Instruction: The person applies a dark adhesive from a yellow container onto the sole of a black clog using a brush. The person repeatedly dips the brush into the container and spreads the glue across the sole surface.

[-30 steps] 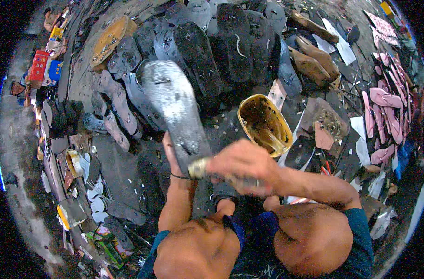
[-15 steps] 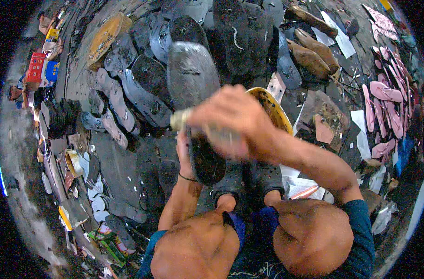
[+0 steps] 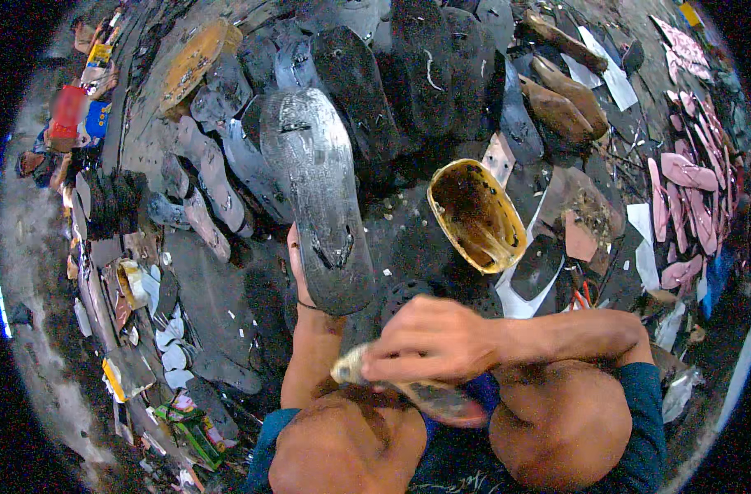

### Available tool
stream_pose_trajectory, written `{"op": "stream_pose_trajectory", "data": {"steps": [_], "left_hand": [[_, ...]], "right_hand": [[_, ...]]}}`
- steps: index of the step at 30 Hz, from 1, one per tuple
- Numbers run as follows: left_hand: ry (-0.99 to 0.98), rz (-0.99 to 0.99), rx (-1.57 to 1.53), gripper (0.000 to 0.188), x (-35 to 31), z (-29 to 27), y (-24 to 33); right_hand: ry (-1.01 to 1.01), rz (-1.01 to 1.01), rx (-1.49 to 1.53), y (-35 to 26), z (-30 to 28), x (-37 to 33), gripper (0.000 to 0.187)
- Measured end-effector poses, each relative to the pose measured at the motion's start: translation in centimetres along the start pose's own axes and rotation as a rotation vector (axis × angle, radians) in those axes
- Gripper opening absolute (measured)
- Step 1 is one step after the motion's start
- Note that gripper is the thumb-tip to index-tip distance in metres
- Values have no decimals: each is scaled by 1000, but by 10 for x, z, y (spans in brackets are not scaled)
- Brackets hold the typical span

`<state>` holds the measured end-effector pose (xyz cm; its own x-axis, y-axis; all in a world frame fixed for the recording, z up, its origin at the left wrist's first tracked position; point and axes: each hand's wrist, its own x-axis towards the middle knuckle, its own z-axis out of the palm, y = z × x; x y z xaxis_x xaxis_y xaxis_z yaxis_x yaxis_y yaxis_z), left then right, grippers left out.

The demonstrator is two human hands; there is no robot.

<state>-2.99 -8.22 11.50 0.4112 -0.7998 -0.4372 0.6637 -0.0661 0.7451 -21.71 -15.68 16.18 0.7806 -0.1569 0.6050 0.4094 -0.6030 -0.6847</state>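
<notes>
A long black shoe sole is held out in front of me, its upper face shiny and wet-looking on the far part. My left hand grips it from beneath, with most of the fingers hidden under the sole. Just above my knees, my right hand is closed around a worn, pale-tipped brush, blurred by motion and apart from the sole. To the right of the sole stands a yellow oval tub with brown, sticky-looking residue inside.
More dark soles lie on the ground beyond and to the left. Brown shoe lasts rest at the far right, and pink straps are piled at the right edge. White scraps litter the left side.
My right hand has drawn back from over the sole toward my knees with the brush. The sole has shifted slightly left and nearer, and its face and the tub are now uncovered.
</notes>
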Motion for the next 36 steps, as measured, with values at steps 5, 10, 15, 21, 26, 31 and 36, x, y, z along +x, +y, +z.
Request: {"op": "stream_pose_trajectory", "data": {"steps": [5,10,15,21,26,31,36], "left_hand": [[20,183,559,51,-6,-2,-12],[-312,-270,-531,49,-9,-10,-17],[-30,-111,-209,44,5,2,-23],[-6,43,-212,39,51,33,63],[-392,347,-390,35,163,22,89],[188,254,-809,28,248,-3,141],[150,718,429,41,92,-49,-1]], "right_hand": [[441,118,-198,99,-31,29,27],[599,407,-304,111,-84,71,15],[-290,-59,-232,36,-27,40,42],[-768,574,-94,6,-46,43,30],[211,605,-131,3,-42,-28,21],[202,766,-73,0,-24,-46,21],[284,864,-214,6,-48,-54,29]]}}
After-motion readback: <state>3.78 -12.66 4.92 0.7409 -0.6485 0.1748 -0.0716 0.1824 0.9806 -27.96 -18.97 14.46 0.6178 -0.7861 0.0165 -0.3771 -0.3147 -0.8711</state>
